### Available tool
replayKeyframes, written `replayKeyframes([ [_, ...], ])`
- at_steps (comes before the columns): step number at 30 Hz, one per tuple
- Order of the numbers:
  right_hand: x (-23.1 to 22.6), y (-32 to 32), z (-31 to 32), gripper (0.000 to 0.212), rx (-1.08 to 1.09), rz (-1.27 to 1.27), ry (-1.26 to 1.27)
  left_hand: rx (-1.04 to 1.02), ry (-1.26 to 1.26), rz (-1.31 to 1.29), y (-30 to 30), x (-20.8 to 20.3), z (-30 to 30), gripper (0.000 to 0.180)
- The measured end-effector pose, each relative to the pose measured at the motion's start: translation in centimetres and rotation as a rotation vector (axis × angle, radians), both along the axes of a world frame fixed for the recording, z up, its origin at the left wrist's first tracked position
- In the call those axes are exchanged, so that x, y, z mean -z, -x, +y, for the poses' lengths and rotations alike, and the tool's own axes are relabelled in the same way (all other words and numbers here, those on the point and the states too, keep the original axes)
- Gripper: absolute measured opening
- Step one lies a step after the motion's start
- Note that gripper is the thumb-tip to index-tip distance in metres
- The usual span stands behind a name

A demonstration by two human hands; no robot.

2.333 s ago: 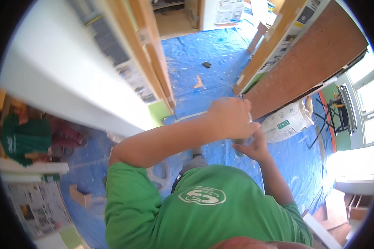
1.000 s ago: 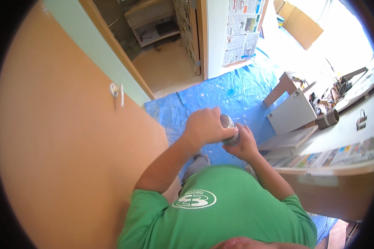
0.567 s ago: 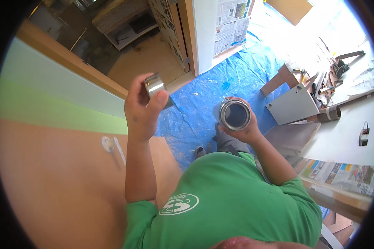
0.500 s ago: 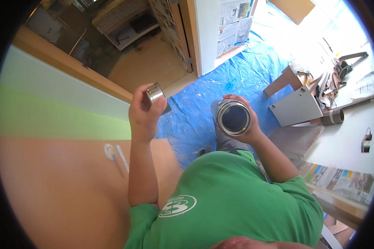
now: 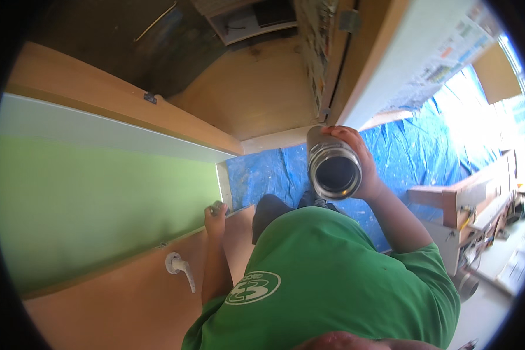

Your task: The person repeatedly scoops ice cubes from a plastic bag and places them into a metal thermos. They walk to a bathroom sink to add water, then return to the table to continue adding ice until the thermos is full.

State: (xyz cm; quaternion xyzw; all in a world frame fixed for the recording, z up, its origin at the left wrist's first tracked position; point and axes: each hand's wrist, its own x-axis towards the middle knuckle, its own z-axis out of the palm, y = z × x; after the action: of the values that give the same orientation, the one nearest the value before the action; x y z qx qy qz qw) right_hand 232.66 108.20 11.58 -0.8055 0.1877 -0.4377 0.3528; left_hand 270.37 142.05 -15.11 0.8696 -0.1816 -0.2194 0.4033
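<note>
head view: right hand [image 5: 364, 166] wraps flask [image 5: 328, 150], left hand [image 5: 214, 222] clasps cap [image 5: 219, 207].

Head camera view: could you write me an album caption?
Over crinkled blue plastic sheeting, the right hand grips an open, cylindrical silvery metal flask; the left hand holds a small silvery metal cap.

I am standing in a building interior under renovation. Blue tarpaulin [image 5: 259, 178] is lying underfoot, and newspaper sheets [image 5: 449, 58] are covering part of a white wall [image 5: 407, 58].
</note>
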Motion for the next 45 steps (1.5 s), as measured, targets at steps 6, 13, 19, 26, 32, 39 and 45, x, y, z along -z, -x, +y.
replayKeyframes([
  [6, 1.9, -7.7, -12.1, 0.079, 0.055, 0.126, -0.336, -0.266, -0.084, 0.214, 1.3, 4.4, -2.1, 0.051],
  [13, 3.6, -21.0, -24.9, 0.069, 0.164, 0.041, -0.322, -0.061, 0.04, 0.056, -8.0, 5.6, -18.6, 0.057],
  [19, 3.0, -30.6, -35.0, 0.062, 0.282, 0.0, -0.418, 0.186, 0.164, 0.225, -18.4, -1.5, -36.3, 0.058],
  [26, 0.8, -40.8, -46.0, 0.064, 0.34, 0.105, -0.292, 0.154, 0.308, 0.247, -25.1, -7.8, -45.9, 0.058],
  [32, 1.6, -48.5, -57.0, 0.06, 0.286, 0.2, -0.278, -0.07, 0.353, 0.274, -31.0, -6.3, -51.5, 0.055],
  [39, 4.3, -59.8, -74.4, 0.064, 0.285, 0.183, -0.299, -0.457, 0.413, 0.325, -42.4, -0.3, -58.7, 0.055],
  [45, 2.8, -67.0, -87.6, 0.066, 0.35, 0.075, -0.446, -0.591, 0.338, 0.279, -48.9, 6.4, -62.0, 0.035],
])
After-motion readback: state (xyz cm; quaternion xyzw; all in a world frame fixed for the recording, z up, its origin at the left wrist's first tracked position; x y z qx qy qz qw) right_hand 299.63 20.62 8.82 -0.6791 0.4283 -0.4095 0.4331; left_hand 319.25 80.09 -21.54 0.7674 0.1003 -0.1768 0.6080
